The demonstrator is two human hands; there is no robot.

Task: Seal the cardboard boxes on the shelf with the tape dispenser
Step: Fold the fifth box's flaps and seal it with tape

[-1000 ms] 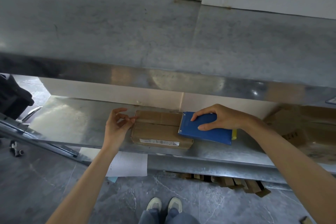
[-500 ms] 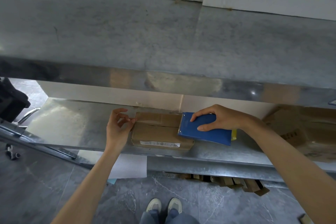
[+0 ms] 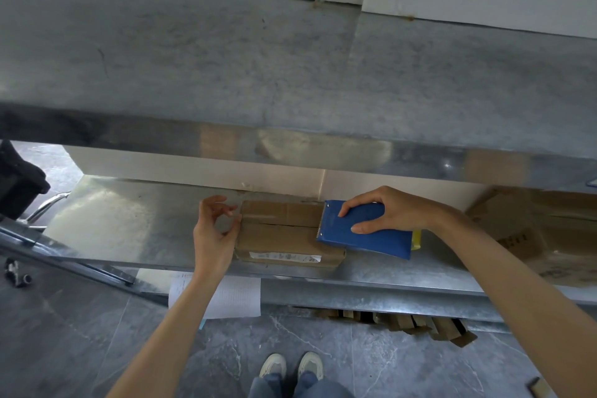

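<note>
A flat brown cardboard box (image 3: 284, 236) with a white label on its front lies on the lower metal shelf (image 3: 135, 220). My right hand (image 3: 387, 212) grips the blue tape dispenser (image 3: 365, 234), whose front edge rests on the box's right end. At the box's left end my left hand (image 3: 214, 229) touches the edge with thumb and fingertips; the other fingers are loosely curled. I cannot make out any tape strip.
A larger cardboard box (image 3: 536, 229) stands on the same shelf at the right. The upper shelf (image 3: 290, 74) overhangs close above the hands. A paper sheet (image 3: 235, 297) hangs below the shelf edge, and cardboard pieces (image 3: 407, 323) lie underneath. Dark equipment (image 3: 16, 184) sits at the far left.
Both hands stay almost where they were. The left fingers have shifted slightly at the box's left end; the dispenser has not visibly moved.
</note>
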